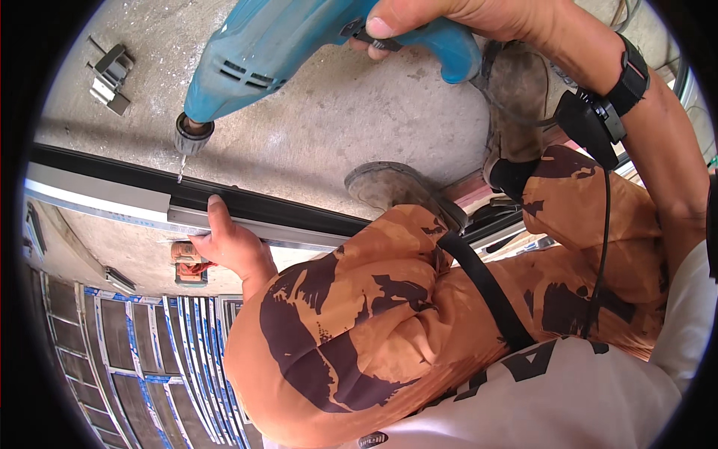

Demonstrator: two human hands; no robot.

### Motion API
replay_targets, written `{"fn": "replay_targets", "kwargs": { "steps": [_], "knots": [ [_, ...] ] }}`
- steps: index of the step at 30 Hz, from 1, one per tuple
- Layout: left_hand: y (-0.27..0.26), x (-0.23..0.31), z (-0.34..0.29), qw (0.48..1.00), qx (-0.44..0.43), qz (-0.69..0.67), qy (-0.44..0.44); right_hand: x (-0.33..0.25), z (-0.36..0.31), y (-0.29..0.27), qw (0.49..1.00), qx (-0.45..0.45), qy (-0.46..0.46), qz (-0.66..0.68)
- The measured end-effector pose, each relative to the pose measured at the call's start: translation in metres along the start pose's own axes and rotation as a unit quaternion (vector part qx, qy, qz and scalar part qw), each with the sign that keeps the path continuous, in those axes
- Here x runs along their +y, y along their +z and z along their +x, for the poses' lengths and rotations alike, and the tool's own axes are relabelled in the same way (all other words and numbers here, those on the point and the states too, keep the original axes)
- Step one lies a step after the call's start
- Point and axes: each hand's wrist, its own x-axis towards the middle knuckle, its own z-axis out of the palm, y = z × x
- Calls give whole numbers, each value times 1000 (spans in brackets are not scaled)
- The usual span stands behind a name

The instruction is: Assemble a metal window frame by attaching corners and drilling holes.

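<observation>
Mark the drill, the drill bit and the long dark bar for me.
Drill (292, 37), head view: on its blue body.
Drill bit (182, 168), head view: midway along its thin shaft.
Long dark bar (273, 207), head view: on its black face.

The fitting lies on the floor, left of the drill and beyond the profile.

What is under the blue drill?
Concrete floor shows around the drill, with a long black bar at the tip of its bit. The drill's body hides the floor directly behind it, so anything lying there cannot be seen.
</observation>
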Motion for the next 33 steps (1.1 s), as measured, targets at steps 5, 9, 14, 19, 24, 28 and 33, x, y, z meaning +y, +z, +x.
{"fn": "replay_targets", "kwargs": {
  "steps": [5,9,14,19,24,28,33],
  "knots": [
    [4,2,-1,1000,-1,11,9,-8,-2,7,1000,13,11,-7],
    [5,2,-2,1000,7,9,4,-5,8,8,993,23,51,-105],
    [1,4,0,1000,6,18,9,3,18,10,993,22,45,-106],
    [3,-6,-1,1000,3,24,3,6,15,3,999,-21,38,1],
    [1,3,0,1000,-3,12,9,8,20,7,995,16,30,-93],
    [-1,-1,0,1000,-4,13,10,13,23,6,995,7,10,-102],
    [3,1,-1,1000,-11,1,3,15,22,0,999,-15,-7,-46]
  ]
}}
